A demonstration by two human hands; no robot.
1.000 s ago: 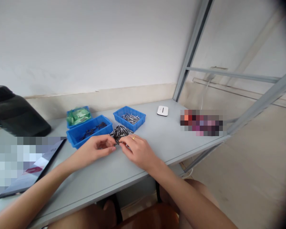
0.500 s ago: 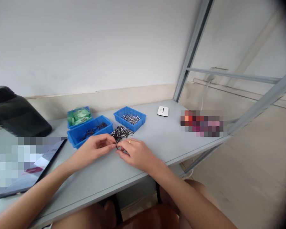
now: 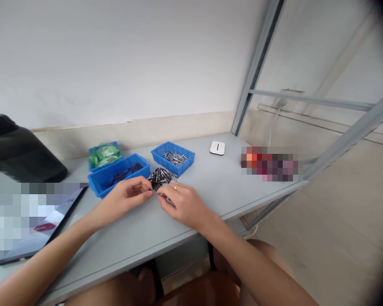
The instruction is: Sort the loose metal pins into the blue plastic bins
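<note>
My left hand (image 3: 130, 194) is in front of the long blue bin, its thumb and forefinger close together at a small dark bit that I cannot make out. Facing it, my right hand (image 3: 181, 199) wears a ring and has its fingers curved, thumb and forefinger slightly apart, with nothing visible between them. A narrow gap separates the fingertips. Just behind them lies a pile of dark and silver metal pins (image 3: 161, 176). Dark screw-like pieces (image 3: 127, 173) lie in the long blue bin (image 3: 97, 187). Another blue bin (image 3: 188, 165) holds silver pins (image 3: 175, 158).
Green plastic packets (image 3: 104, 156) fill a blue bin at the back left. A dark bottle (image 3: 25, 148) and a tablet-like screen (image 3: 57, 221) are at the left. A white device (image 3: 217, 148) sits near the wall. A metal frame post (image 3: 258, 63) rises at the right.
My hands have moved slightly apart. The thin dark piece that was between their fingertips no longer shows there.
</note>
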